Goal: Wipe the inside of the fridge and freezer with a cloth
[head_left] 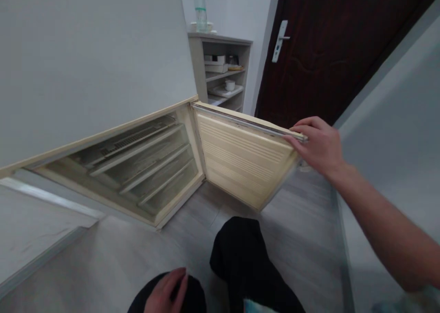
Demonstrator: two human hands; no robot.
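Note:
The lower door (240, 152) of a fridge-freezer stands wide open, its ribbed cream inner side showing. My right hand (318, 143) grips the top outer corner of this door, thumb on the inner side and fingers over the edge. Inside the freezer compartment (144, 161) are several stacked drawers with pale front edges. My left hand (168, 292) rests on my left knee, its fingers curled and partly cut off by the bottom of the view; nothing can be made out in it.
Behind the door stands a grey shelf unit (220, 39) with a clear bottle (200, 8), boxes and a cup (229, 85). A dark brown door (316, 47) is at the back right, beside a pale wall (392, 157). My knees are over the grey floor (113, 258).

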